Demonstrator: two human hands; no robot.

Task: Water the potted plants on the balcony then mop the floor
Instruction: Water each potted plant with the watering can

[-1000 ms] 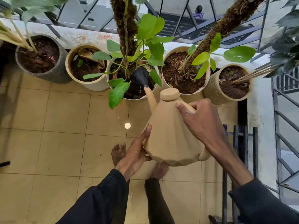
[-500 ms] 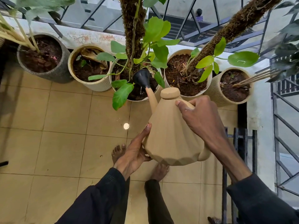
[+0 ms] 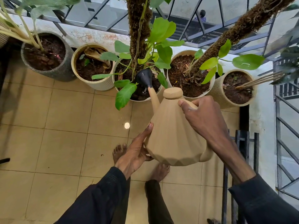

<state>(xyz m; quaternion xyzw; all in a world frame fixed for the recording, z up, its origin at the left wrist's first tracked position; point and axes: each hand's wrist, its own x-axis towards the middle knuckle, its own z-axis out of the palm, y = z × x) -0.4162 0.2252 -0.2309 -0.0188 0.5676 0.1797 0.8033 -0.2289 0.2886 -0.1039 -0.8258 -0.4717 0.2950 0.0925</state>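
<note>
A tan faceted watering can (image 3: 171,131) hangs tilted forward over the tiled floor. My right hand (image 3: 202,117) grips its handle near the lid. My left hand (image 3: 137,151) cups its lower left side. Its black rose (image 3: 144,77) sits over the soil of the middle pot (image 3: 139,99), whose mossy pole carries green leaves. Several other pots line the wall: a grey pot (image 3: 63,71) at the left, a cream pot (image 3: 100,84) beside it, a white pot (image 3: 210,89) with a leaning pole, and a ribbed pot (image 3: 218,97) at the right.
A metal railing (image 3: 103,21) runs behind the pots above a low white ledge (image 3: 90,34). A dark metal rack (image 3: 242,143) stands at my right, and a grille (image 3: 284,126) beyond it. My bare feet (image 3: 119,151) rest on the beige tiles (image 3: 64,126).
The view has drifted slightly and the pots sit a little lower in frame. The can stays tilted over the middle pot, both hands holding as before.
</note>
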